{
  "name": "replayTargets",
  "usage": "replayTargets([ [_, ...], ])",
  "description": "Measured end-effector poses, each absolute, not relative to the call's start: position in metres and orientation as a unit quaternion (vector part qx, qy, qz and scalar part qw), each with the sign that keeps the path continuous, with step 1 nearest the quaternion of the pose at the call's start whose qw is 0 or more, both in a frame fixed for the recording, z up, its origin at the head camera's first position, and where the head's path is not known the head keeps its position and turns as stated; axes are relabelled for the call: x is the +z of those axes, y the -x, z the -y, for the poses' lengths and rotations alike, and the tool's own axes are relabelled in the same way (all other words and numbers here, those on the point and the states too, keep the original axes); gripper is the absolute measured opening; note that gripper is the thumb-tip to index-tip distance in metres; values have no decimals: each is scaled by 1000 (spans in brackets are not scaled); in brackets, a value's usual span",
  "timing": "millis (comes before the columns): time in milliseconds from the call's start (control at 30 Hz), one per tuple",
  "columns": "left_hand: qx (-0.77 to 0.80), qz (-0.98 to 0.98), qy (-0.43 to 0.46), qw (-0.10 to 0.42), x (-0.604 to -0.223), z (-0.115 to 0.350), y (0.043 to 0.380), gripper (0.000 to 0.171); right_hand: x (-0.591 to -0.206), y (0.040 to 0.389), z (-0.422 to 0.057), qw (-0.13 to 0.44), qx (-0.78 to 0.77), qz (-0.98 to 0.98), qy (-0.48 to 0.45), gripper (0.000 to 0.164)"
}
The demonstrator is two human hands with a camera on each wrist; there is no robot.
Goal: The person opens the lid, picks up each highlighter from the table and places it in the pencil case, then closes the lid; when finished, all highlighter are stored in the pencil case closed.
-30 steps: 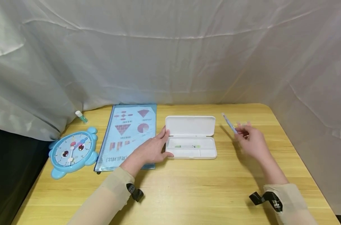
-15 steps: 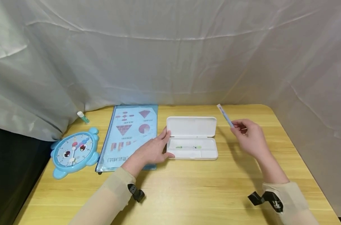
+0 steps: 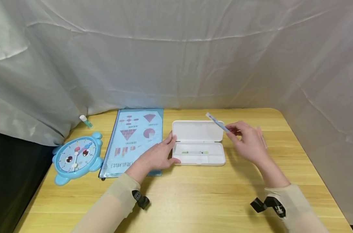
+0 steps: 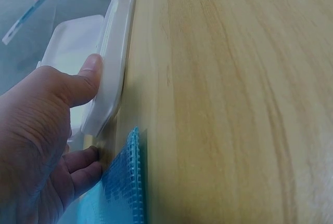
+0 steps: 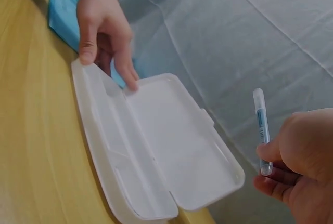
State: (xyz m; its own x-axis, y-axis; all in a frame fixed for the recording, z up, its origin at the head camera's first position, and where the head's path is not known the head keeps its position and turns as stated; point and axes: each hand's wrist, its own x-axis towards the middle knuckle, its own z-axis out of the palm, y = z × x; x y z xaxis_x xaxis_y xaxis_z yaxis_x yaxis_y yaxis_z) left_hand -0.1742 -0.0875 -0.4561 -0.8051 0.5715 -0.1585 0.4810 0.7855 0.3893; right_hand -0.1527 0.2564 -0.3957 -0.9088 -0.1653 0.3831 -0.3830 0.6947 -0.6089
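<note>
A white pencil case (image 3: 198,158) lies with its lid raised on the table, a green-and-clear pen (image 3: 195,152) in its back compartment. My left hand (image 3: 157,155) grips the case's left end, thumb at the front corner and a finger by the lid; the left wrist view shows the thumb (image 4: 91,78) pressed on its wall. Above the table, at the right side of the lid, my right hand (image 3: 247,140) pinches a slim blue pen (image 3: 218,124) by one end. The pen's clear-capped end points up and left over the lid. In the right wrist view the pen (image 5: 263,130) stands nearly upright.
A blue mesh zip folder (image 3: 130,142) with printed charts lies left of the case. Farther left are a blue toy clock (image 3: 76,158) and a small glue stick (image 3: 85,121). A pinkish slim item (image 3: 262,137) lies partly hidden behind my right hand. Grey cloth (image 3: 176,64) hangs behind.
My right hand has carried the blue pen leftward, from the table's right side to the case's lid. The left hand stays on the case.
</note>
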Motion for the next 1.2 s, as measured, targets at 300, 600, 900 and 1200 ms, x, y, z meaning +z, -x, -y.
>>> replayTargets([
  [300,168,-935,-283,131,-457,88,173,106,-411,164,-241,122,382,889,-221,14],
  [600,167,-934,-288,129,-458,88,174,106,-428,168,-225,64,372,895,-236,14],
  [900,165,-935,-285,131,-458,88,175,106,-444,173,-209,21,338,904,-260,15],
  [1200,172,-934,-285,126,-458,88,175,107,-459,173,-202,3,311,910,-272,13],
])
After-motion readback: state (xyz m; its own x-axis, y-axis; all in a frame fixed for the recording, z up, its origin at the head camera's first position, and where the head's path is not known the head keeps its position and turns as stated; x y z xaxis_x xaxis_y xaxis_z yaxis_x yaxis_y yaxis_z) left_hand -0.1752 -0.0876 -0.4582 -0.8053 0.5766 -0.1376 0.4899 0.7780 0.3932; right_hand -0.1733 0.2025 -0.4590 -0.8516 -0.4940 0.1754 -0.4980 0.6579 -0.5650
